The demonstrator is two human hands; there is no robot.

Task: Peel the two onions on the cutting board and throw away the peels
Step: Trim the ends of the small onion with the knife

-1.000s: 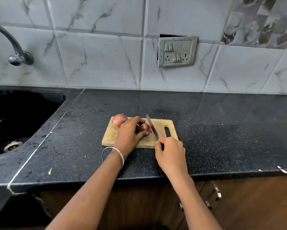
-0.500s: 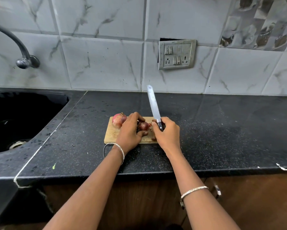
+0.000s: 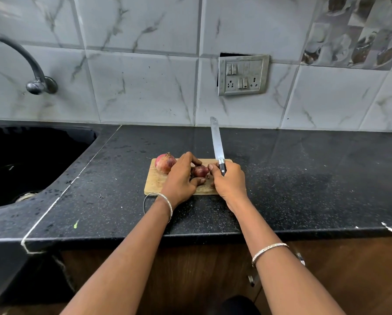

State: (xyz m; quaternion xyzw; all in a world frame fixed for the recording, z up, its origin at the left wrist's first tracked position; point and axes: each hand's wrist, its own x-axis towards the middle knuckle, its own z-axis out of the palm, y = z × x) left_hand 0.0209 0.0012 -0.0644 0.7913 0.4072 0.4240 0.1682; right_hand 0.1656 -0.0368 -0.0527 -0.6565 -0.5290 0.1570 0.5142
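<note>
Onion (image 3: 200, 171) partly behind left hand (image 3: 181, 178)

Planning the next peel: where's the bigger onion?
In the head view, the bigger onion sits at the far-left corner of the cutting board, just left of the left hand holding the smaller onion.

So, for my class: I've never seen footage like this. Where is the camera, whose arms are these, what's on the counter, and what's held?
There is no machine: a person wears the camera on the head, looking down at their own bare hands. On the black counter lies a wooden cutting board with two red onions. The left hand grips the smaller onion; the larger onion sits beside it, toward the sink. The right hand holds a knife by its handle, blade raised toward the wall.
</note>
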